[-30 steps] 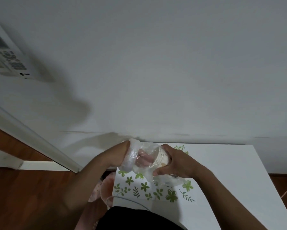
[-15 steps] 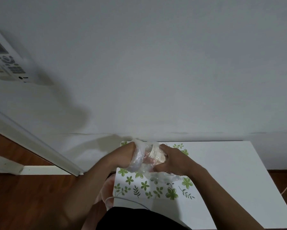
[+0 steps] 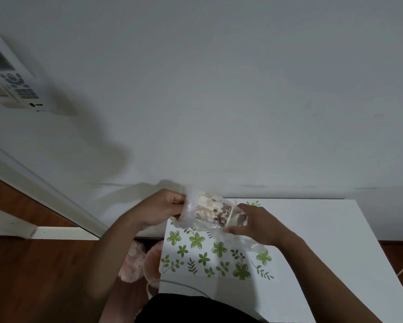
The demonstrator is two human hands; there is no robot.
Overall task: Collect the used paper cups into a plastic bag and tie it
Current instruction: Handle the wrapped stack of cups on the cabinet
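A clear plastic bag (image 3: pixel 191 220) holds a paper cup (image 3: pixel 215 212) printed with brown dots, lying on its side above the far left of the white table (image 3: pixel 324 241). My left hand (image 3: pixel 162 209) grips the bag's gathered end on the left. My right hand (image 3: pixel 257 226) holds the bag's other end at the cup's base, fingers curled round it. A loose tail of plastic (image 3: pixel 254 247) trails under my right hand. How many cups are inside cannot be told.
A leaf-patterned mat (image 3: pixel 209 257) lies on the table's left part. A white wall rises just behind the table. A remote control (image 3: pixel 9 75) hangs on the wall at far left. Pink slippers (image 3: pixel 135 259) sit on the wood floor beside the table. A white cable (image 3: pixel 172 282) crosses the table's near edge.
My hands have moved apart, stretching the bag sideways. The cup, earlier hidden between them, now shows lying on its side inside the plastic.
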